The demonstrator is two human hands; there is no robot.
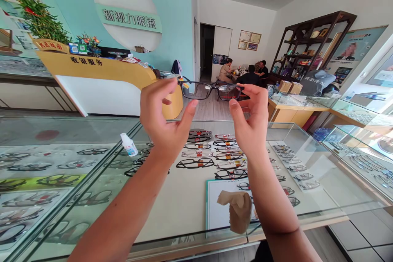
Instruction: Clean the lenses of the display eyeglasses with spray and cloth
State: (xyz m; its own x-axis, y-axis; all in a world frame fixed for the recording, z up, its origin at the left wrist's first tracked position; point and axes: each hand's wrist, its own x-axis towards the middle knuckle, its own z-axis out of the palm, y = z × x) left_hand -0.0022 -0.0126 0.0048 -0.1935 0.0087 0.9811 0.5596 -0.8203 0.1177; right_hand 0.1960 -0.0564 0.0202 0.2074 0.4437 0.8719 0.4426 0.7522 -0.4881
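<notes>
Dark-framed eyeglasses (196,96) are held up in the air above the glass display case (172,213), lenses side by side. My left hand (162,110) pinches them by the left end of the frame, near the hinge. At the opposite end, my right hand (251,118) grips the other hinge area. Below, a crumpled tan cleaning cloth (239,208) lies on the case near my right forearm. A small white spray bottle (129,145) stands on the glass left of my left wrist.
Rows of eyeglasses (195,163) sit inside the case under the glass. Another case (46,135) adjoins on the left. A yellow-and-white counter (101,94) stands beyond. Several people (250,74) sit at a table at the back, near a dark shelf (302,49).
</notes>
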